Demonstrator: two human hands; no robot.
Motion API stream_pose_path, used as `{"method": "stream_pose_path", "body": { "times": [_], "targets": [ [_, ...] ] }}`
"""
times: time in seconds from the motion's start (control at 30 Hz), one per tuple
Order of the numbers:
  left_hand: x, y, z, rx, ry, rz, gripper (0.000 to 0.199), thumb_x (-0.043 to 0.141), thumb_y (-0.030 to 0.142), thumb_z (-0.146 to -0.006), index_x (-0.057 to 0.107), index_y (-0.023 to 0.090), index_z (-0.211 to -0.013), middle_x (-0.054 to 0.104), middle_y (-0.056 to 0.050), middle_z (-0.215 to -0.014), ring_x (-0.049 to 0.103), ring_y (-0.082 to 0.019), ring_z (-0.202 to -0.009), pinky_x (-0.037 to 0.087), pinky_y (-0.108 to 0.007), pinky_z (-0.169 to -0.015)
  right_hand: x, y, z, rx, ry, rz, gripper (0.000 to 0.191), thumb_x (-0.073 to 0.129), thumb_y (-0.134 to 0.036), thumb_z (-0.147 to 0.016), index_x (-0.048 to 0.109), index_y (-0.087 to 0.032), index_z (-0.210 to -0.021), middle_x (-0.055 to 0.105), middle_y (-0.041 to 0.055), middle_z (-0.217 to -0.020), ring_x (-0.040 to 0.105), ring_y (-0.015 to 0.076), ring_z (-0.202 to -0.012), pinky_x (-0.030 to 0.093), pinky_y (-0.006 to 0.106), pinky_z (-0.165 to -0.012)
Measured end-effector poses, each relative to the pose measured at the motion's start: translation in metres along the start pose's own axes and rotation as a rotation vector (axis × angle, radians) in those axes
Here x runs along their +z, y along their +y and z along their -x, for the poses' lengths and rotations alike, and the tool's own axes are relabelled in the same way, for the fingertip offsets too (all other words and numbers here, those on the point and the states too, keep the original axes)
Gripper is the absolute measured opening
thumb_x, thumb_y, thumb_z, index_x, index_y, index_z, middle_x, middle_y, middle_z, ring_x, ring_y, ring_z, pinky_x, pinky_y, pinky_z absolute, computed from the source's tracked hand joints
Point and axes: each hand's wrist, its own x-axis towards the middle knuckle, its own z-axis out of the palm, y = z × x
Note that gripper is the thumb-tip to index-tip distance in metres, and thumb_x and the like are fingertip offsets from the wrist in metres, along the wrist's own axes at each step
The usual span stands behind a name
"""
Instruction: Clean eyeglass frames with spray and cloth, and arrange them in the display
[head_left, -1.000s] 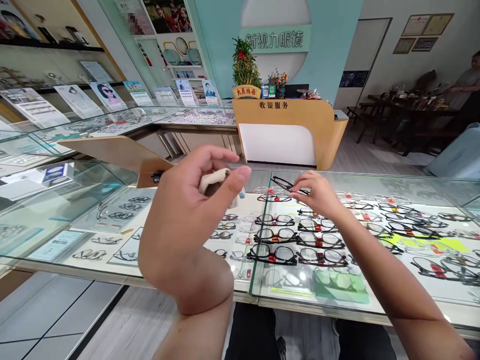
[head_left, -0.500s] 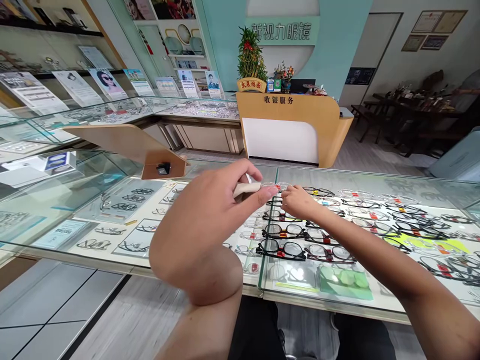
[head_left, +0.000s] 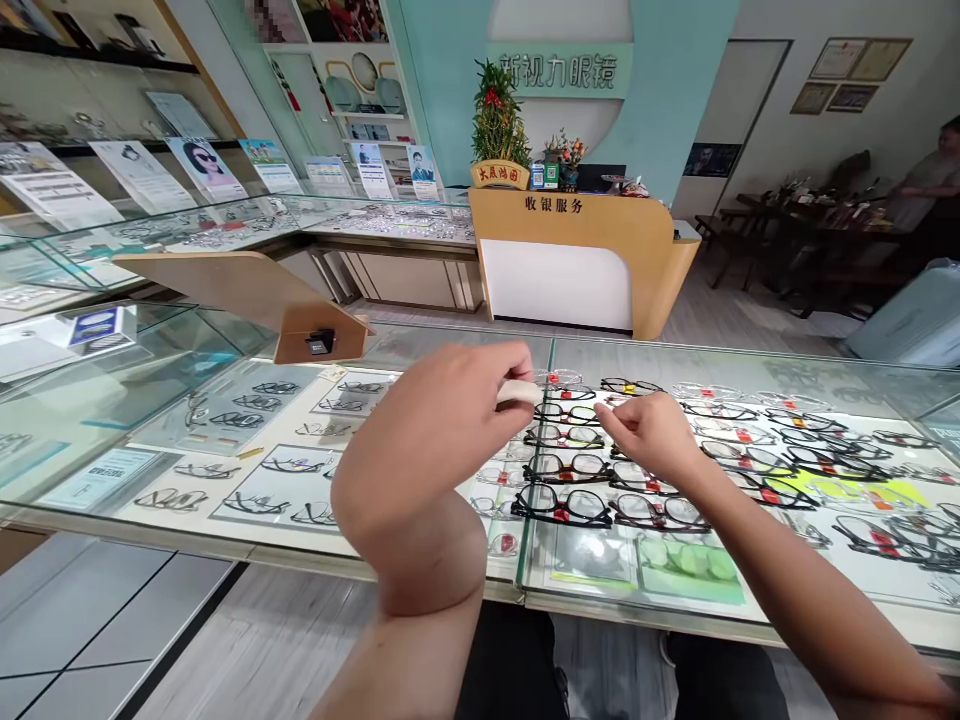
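Observation:
My left hand is bent at the wrist over the glass counter, its fingers closed on a folded off-white cloth. To its right, my right hand is low over the rows of glasses, fingers curled and thumb pointing left; whether anything is in them is hidden. Between the hands lie black-framed glasses with tags at the bridge. Nearer me in the same column are more black glasses and a thicker black pair. Clear-framed glasses lie at the back.
A wooden-framed mirror or stand tilts at the counter's left. Glasses on grey trays show left of my hands. A green card lies near the front edge. Beyond stands a wooden cashier desk. A person is at the far right.
My right hand has moved right and nearer me, away from the clear glasses at the back. My left hand, with the cloth, has shifted slightly right and down.

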Motion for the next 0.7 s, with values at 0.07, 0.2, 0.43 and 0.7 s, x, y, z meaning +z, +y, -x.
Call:
{"method": "stream_pose_path", "body": {
  "times": [0.07,0.2,0.43,0.7],
  "targets": [
    [0.003,0.0,-0.005,0.022,0.001,0.021,0.014,0.059,0.017,-0.09,0.056,0.024,-0.078,0.059,0.002,-0.068,0.051,-0.02,-0.068,0.026,-0.036,-0.066,-0.007,0.007,0.015,0.016,0.089,-0.126,0.066,0.047,-0.053,-0.111,0.021,-0.024,-0.058,0.022,-0.0049,-0.051,0.019,0.0117,-0.051,0.019,0.035,-0.058],
    [0.02,-0.008,-0.04,0.088,0.022,0.098,0.016,0.066,0.031,-0.09,0.064,0.024,-0.076,0.069,-0.002,-0.075,0.057,-0.021,-0.069,0.028,-0.036,-0.063,-0.016,0.021,0.025,0.022,0.242,-0.268,0.066,0.048,-0.057,-0.112,0.019,-0.024,-0.062,0.018,-0.0048,-0.057,0.018,0.0117,-0.054,0.017,0.035,-0.057],
    [0.088,-0.027,-0.147,-0.083,-0.372,-0.011,0.014,0.074,0.034,-0.086,0.075,0.022,-0.092,0.078,-0.006,-0.086,0.065,-0.021,-0.072,0.035,-0.035,-0.064,-0.021,0.05,0.021,-0.027,0.199,-0.186,0.067,0.05,-0.058,-0.111,0.027,-0.024,-0.058,0.029,-0.004,-0.052,0.026,0.0124,-0.051,0.021,0.035,-0.057],
    [0.153,-0.048,-0.198,-0.11,-0.522,-0.072,0.033,0.079,0.036,-0.077,0.084,0.024,-0.107,0.084,-0.009,-0.106,0.072,-0.028,-0.093,0.051,-0.037,-0.083,-0.022,0.074,0.018,-0.016,0.26,-0.101,0.022,0.06,-0.033,-0.098,0.054,-0.025,-0.078,0.057,-0.0004,-0.07,0.051,0.0173,-0.064,0.036,0.032,-0.065]
  ]
}}
